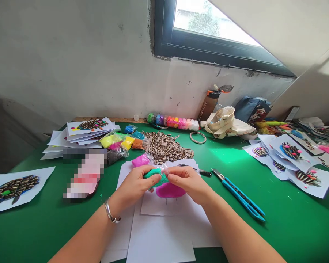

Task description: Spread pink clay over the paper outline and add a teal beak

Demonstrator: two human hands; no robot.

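A small plastic bag of green modelling clay (157,176) is between my two hands, above the white paper. My left hand (135,182) is closed round the bag's left part, thumb on top. The fingers of my right hand (188,180) pinch the clear plastic at its other end; the fingertips are partly hidden. Just below lies a white sheet (156,208) with a flat magenta clay shape (171,190) on it and two short drawn lines under the shape. A black pen (204,171) rests beyond my right hand.
A heap of striped sunflower seeds (167,146) lies behind the paper, beside several bagged clays (128,142). A blue utility knife (239,197), blade out, lies at right. Finished seed pictures (89,126) are stacked left, with more (290,153) at right. A tape roll (197,137) lies behind.
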